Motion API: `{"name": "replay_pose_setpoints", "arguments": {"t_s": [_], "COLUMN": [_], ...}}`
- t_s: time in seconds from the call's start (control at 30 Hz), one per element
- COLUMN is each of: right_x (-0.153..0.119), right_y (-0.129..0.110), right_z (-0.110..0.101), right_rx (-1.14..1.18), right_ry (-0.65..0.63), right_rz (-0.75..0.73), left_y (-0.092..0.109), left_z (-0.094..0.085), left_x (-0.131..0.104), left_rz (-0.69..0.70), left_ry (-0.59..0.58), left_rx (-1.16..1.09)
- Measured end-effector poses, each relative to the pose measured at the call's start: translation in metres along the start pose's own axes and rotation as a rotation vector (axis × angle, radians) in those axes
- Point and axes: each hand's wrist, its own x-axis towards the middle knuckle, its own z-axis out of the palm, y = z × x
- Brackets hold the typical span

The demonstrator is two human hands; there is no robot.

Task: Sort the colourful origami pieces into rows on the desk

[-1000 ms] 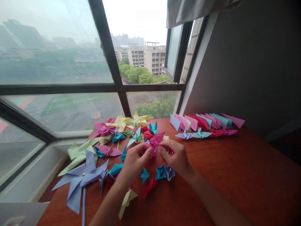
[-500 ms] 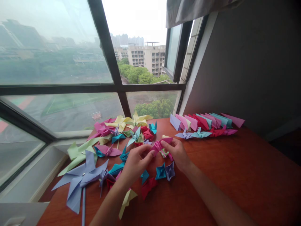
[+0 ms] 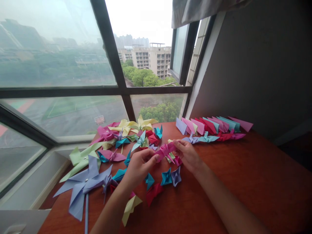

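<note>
A pink origami crane (image 3: 165,150) is held above the table by both my hands, its wings stretched out to either side. My left hand (image 3: 143,162) pinches one wing between thumb and fingers. The opposite wing sits in the closed fingertips of my right hand (image 3: 186,154). Beneath it, partly hidden, lie a few pink and pale green folded pieces (image 3: 178,160). Just below my hands on the table are a teal paper star-like piece (image 3: 166,177) and a purple one (image 3: 175,176). A red folded paper (image 3: 154,193) lies nearer to me.
Paper pinwheels, a purple one (image 3: 85,182) and a light green one (image 3: 81,157) among them, cover the left of the brown table (image 3: 231,182). Paper planes (image 3: 207,125) stand in a row at the back right, with several cranes (image 3: 208,137) before them. Windows rise behind.
My hands have drawn slightly apart, my right hand shifting a little right. The crane's wings now look flatter and wider between my fingers.
</note>
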Motion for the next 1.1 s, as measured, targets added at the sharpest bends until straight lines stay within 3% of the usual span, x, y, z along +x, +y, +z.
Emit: {"name": "replay_pose_setpoints", "arguments": {"t_s": [0.43,0.6,0.7,0.8,0.87,1.1], "right_x": [0.009,0.004,-0.007,-0.017,-0.02,-0.018], "right_y": [-0.013,-0.015,-0.013,-0.008,-0.003,0.009], "right_z": [-0.013,-0.01,-0.001,0.01,0.016,0.019], "right_rx": [-0.071,-0.287,-0.512,-0.699,-0.762,-0.771], "right_ry": [0.165,0.322,0.238,0.05,-0.009,0.031], "right_rz": [-0.127,-0.412,-0.588,-0.586,-0.552,-0.536], "left_y": [0.004,0.0,-0.002,-0.003,-0.003,-0.003], "left_z": [-0.005,-0.006,-0.006,-0.005,-0.005,-0.001], "left_x": [-0.001,0.0,0.0,0.001,0.001,0.001], "left_rz": [-0.009,-0.03,-0.028,-0.036,-0.035,-0.024], "left_ry": [0.042,0.115,0.151,0.163,0.157,0.106], "left_rx": [0.111,0.064,0.038,0.02,-0.002,0.0]}}
